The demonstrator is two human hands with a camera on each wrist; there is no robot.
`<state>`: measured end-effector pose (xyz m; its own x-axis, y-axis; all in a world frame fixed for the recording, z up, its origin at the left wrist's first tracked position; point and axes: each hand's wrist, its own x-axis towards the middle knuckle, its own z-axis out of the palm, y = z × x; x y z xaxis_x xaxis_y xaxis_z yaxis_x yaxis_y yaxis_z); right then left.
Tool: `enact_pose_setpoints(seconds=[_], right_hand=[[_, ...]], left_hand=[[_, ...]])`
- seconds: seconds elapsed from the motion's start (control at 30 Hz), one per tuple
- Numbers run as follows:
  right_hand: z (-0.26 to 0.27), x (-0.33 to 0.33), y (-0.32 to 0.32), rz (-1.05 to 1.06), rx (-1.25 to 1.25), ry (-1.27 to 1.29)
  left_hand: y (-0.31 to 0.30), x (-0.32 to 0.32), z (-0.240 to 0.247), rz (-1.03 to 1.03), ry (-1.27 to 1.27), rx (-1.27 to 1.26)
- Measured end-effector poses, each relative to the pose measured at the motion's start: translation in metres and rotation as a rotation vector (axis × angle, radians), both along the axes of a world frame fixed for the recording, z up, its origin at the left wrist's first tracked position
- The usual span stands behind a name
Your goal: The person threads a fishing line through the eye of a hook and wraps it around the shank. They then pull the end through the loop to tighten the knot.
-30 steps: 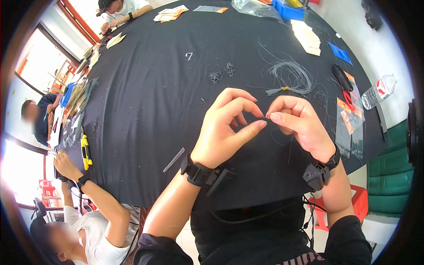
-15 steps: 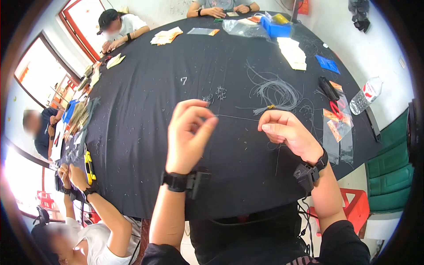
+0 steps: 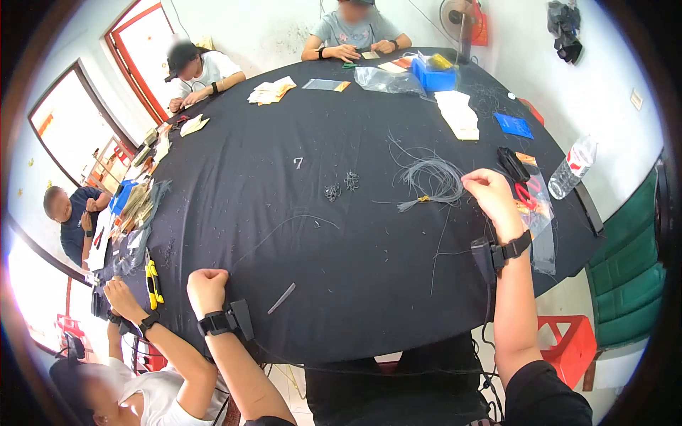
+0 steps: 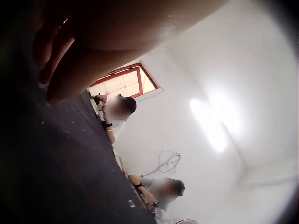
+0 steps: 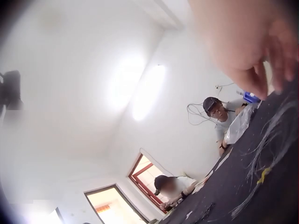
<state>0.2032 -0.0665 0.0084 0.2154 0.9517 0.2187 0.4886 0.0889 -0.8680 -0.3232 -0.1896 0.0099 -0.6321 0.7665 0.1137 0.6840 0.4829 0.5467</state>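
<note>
Low on the left in the head view, my left hand [image 3: 207,290] has its fingers curled, pinching the end of a thin grey line [image 3: 302,216] that arcs over the black cloth. My right hand [image 3: 491,200] is raised beside the coiled bundle of grey line [image 3: 433,175], thumb and fingertips pinched together on a fine strand that hangs toward the cloth. A yellow tie [image 3: 424,199] wraps the bundle. Close up, the left wrist view shows the left hand [image 4: 88,51]; the right wrist view has the right hand [image 5: 254,44]. Neither shows what is pinched.
Two small dark tangles [image 3: 332,192] and a white number 7 [image 3: 298,163] lie mid-table. A clear strip [image 3: 281,298] is near the front. At right stand a water bottle [image 3: 572,167] and red-handled scissors [image 3: 526,197]. Yellow-handled cutters [image 3: 153,282] lie left. Several people sit around.
The hands were together, then parted with a line stretched between them. My left hand has moved far down and left; my right has gone slightly up and right. The head view has tilted up.
</note>
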Motion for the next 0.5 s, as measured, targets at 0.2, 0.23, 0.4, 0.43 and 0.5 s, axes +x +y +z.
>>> enact_pose_setpoints(seconds=[0.2,0.23,0.4,0.43,0.5], right_hand=[[-0.001,0.010,0.035,-0.134,-0.210,-0.361],[0.001,0.005,0.037,-0.169,-0.220,-0.432],[0.002,-0.002,0.038,-0.194,-0.204,-0.440],[-0.001,0.001,0.042,-0.182,-0.218,-0.448],[-0.006,0.006,0.047,-0.164,-0.245,-0.462]], left_hand=[[0.000,0.026,0.005,0.082,0.222,0.060],[0.002,0.042,0.013,0.089,0.308,0.091],[0.029,0.156,0.052,-0.692,0.163,0.415],[0.036,0.176,0.054,-0.910,0.127,0.353],[0.059,0.216,0.041,-1.265,0.141,0.341]])
